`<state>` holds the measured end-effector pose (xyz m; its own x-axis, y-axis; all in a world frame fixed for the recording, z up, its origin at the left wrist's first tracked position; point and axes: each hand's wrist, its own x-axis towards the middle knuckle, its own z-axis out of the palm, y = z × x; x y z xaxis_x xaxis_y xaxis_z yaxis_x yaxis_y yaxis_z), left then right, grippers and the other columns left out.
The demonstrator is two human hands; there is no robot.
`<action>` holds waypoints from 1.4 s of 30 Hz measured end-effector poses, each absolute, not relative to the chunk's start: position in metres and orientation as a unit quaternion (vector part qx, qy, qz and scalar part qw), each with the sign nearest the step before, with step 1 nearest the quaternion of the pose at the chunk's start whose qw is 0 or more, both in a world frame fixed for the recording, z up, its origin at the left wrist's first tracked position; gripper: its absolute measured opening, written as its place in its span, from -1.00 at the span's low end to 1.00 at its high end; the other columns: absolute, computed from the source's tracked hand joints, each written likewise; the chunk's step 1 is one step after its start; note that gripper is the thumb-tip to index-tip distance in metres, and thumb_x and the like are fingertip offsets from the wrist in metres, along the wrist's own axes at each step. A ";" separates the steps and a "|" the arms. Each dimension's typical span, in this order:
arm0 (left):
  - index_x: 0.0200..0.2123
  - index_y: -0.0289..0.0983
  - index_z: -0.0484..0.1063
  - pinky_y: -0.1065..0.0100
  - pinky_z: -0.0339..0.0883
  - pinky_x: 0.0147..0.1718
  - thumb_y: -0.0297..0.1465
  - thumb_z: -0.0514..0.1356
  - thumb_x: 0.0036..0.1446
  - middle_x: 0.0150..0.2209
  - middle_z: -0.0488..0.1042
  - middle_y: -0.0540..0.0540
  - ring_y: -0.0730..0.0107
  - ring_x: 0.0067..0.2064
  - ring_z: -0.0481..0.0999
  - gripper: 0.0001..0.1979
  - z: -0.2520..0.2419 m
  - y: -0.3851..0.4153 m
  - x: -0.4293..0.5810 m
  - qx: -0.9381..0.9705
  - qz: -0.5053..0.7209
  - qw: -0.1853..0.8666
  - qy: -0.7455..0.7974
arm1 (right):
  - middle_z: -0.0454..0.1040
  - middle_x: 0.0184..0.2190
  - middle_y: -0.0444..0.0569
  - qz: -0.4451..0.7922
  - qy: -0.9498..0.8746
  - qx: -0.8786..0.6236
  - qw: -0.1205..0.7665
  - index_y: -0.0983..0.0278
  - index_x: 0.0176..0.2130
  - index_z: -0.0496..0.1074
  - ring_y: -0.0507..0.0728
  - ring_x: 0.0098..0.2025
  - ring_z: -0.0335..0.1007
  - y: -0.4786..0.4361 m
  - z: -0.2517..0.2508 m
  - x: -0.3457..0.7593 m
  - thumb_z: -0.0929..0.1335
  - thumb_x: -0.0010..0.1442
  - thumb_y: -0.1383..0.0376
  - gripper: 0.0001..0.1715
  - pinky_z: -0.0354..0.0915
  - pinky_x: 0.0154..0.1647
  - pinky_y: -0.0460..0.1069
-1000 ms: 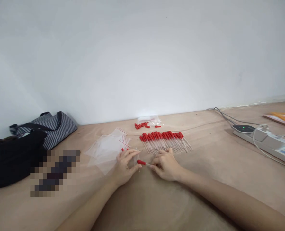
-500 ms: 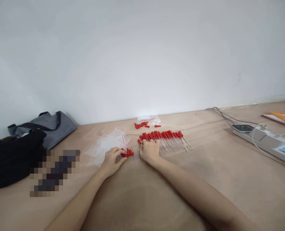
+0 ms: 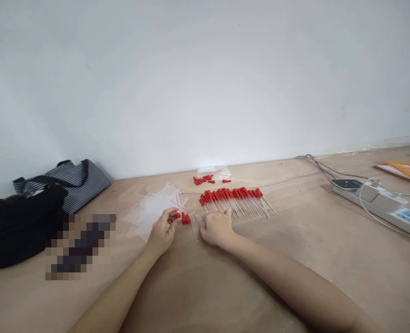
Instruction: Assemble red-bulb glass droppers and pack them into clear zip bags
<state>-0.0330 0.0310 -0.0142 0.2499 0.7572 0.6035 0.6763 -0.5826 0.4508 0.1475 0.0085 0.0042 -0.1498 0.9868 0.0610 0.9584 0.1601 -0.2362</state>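
My left hand [image 3: 163, 230] pinches a red rubber dropper bulb [image 3: 177, 215] between thumb and fingers. Beside it, a few loose red bulbs [image 3: 186, 218] lie on the table. Several clear glass dropper tubes [image 3: 194, 226] rest side by side between my hands, now slanted. My right hand [image 3: 218, 227] is closed, its thumb and fingertips at the rightmost tube; the exact grip is partly hidden. Just beyond it runs a row of droppers [image 3: 232, 196], red bulbs fitted on their clear tubes, bulbs pointing to the wall.
Flat clear zip bags [image 3: 149, 210] lie behind my left hand. Further back are more red bulbs [image 3: 204, 179] and a clear bag [image 3: 213, 171]. A striped bag [image 3: 90, 182] and black cloth [image 3: 21, 231] sit left; a power strip [image 3: 385, 201] with cables lies right.
My left hand has lifted a red bulb from the small group. My right hand has moved toward me, from the row's left end to the loose tubes, which have shifted askew.
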 end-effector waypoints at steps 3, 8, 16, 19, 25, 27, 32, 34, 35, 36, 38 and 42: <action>-0.22 -0.28 0.27 0.32 0.34 -0.29 -0.38 0.02 0.10 -0.34 0.42 -0.08 0.39 -0.31 0.44 -0.83 -0.015 0.025 -0.024 0.788 0.423 0.079 0.441 | 0.48 -0.34 0.14 0.085 -0.742 -0.657 0.102 0.35 -0.36 0.46 0.25 -0.19 0.29 0.012 0.005 0.147 0.23 0.04 0.25 -0.71 -0.06 -0.13 0.16; -0.43 -0.28 0.26 0.38 0.36 -0.31 -0.38 0.10 0.03 -0.42 0.38 -0.04 0.42 -0.34 0.44 -0.91 -0.021 0.014 -0.005 0.757 0.454 0.211 0.420 | 0.47 -0.37 0.08 0.080 -0.739 -0.646 0.174 0.32 -0.40 0.42 0.22 -0.20 0.28 0.009 0.002 0.163 0.19 0.13 0.22 -0.70 -0.06 -0.18 0.12; -0.25 -0.26 0.35 0.30 0.33 -0.30 -0.40 0.09 0.06 -0.36 0.44 -0.07 0.37 -0.30 0.43 -0.84 -0.025 -0.004 0.023 0.766 0.416 0.197 0.449 | 0.47 -0.40 -0.09 0.022 -0.798 -0.504 0.330 0.17 -0.20 0.38 0.09 -0.25 0.26 -0.023 -0.021 0.238 0.18 0.17 0.36 -0.74 -0.17 -0.08 0.09; -0.26 -0.23 0.42 0.25 0.30 -0.27 -0.38 0.08 0.10 -0.37 0.47 -0.08 0.32 -0.29 0.42 -0.83 -0.025 -0.006 0.028 0.806 0.382 0.139 0.431 | 0.47 -0.42 -0.09 -0.006 -0.816 -0.483 0.318 0.14 -0.16 0.39 0.09 -0.27 0.25 -0.030 -0.025 0.246 0.19 0.16 0.35 -0.70 -0.16 -0.08 0.09; -0.29 -0.21 0.45 0.28 0.29 -0.29 -0.36 0.06 0.12 -0.38 0.49 -0.06 0.33 -0.30 0.43 -0.82 -0.024 -0.005 0.029 0.818 0.371 0.122 0.421 | 0.46 -0.41 -0.09 -0.003 -0.832 -0.457 0.314 0.13 -0.17 0.39 0.08 -0.27 0.24 -0.029 -0.025 0.234 0.20 0.13 0.37 -0.70 -0.19 -0.06 0.10; -0.30 -0.21 0.45 0.28 0.28 -0.29 -0.36 0.05 0.12 -0.39 0.50 -0.05 0.33 -0.31 0.42 -0.82 -0.023 -0.004 0.029 0.821 0.370 0.116 0.418 | 0.46 -0.41 -0.09 0.004 -0.835 -0.450 0.315 0.13 -0.17 0.40 0.07 -0.29 0.25 -0.029 -0.025 0.232 0.20 0.13 0.37 -0.69 -0.21 -0.05 0.12; -0.32 -0.20 0.45 0.28 0.24 -0.28 -0.35 0.07 0.11 -0.40 0.49 -0.03 0.33 -0.31 0.42 -0.84 -0.021 -0.005 0.030 0.825 0.363 0.102 0.421 | 0.41 -0.47 -0.11 0.006 -0.824 -0.461 0.329 0.13 -0.18 0.41 0.07 -0.32 0.23 -0.031 -0.023 0.229 0.18 0.16 0.34 -0.70 -0.21 -0.05 0.13; -0.36 -0.21 0.44 0.28 0.23 -0.29 -0.34 0.08 0.10 -0.42 0.49 -0.02 0.34 -0.33 0.42 -0.85 -0.021 -0.006 0.031 0.825 0.361 0.097 0.424 | 0.40 -0.49 -0.10 0.003 -0.815 -0.466 0.343 0.14 -0.22 0.43 0.08 -0.32 0.22 -0.032 -0.023 0.226 0.18 0.18 0.30 -0.73 -0.21 -0.06 0.12; -0.37 -0.21 0.44 0.29 0.22 -0.29 -0.34 0.09 0.09 -0.43 0.48 -0.02 0.34 -0.34 0.42 -0.85 -0.021 -0.007 0.032 0.824 0.362 0.093 0.425 | 0.40 -0.49 -0.09 0.004 -0.812 -0.467 0.349 0.14 -0.24 0.44 0.08 -0.32 0.21 -0.032 -0.023 0.225 0.18 0.19 0.27 -0.73 -0.20 -0.06 0.12; -0.39 -0.22 0.44 0.29 0.21 -0.30 -0.34 0.10 0.09 -0.45 0.48 -0.01 0.35 -0.35 0.42 -0.86 -0.021 -0.007 0.033 0.824 0.364 0.091 0.425 | 0.41 -0.49 -0.09 0.006 -0.811 -0.466 0.354 0.15 -0.27 0.44 0.07 -0.33 0.21 -0.033 -0.023 0.224 0.17 0.20 0.26 -0.72 -0.20 -0.06 0.11; -0.40 -0.21 0.44 0.29 0.20 -0.30 -0.34 0.10 0.09 -0.46 0.47 -0.01 0.36 -0.37 0.41 -0.86 -0.022 -0.008 0.033 0.824 0.367 0.088 0.423 | 0.40 -0.51 -0.10 0.007 -0.814 -0.458 0.357 0.16 -0.28 0.45 0.07 -0.34 0.20 -0.033 -0.024 0.223 0.17 0.21 0.25 -0.72 -0.19 -0.08 0.11; -0.40 -0.22 0.44 0.29 0.16 -0.31 -0.34 0.10 0.09 -0.49 0.46 0.00 0.36 -0.39 0.40 -0.86 -0.022 -0.009 0.031 0.835 0.361 0.086 0.405 | 0.38 -0.55 -0.14 -0.035 -0.840 -0.409 0.355 0.12 -0.22 0.43 0.05 -0.36 0.16 -0.030 -0.025 0.228 0.19 0.18 0.30 -0.73 -0.18 -0.13 0.09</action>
<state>0.0314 -0.0093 -0.0217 0.4107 0.7396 0.5332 0.6148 -0.6565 0.4371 0.2285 -0.0303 -0.0252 -0.4134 0.6621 0.6251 0.7125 0.6626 -0.2308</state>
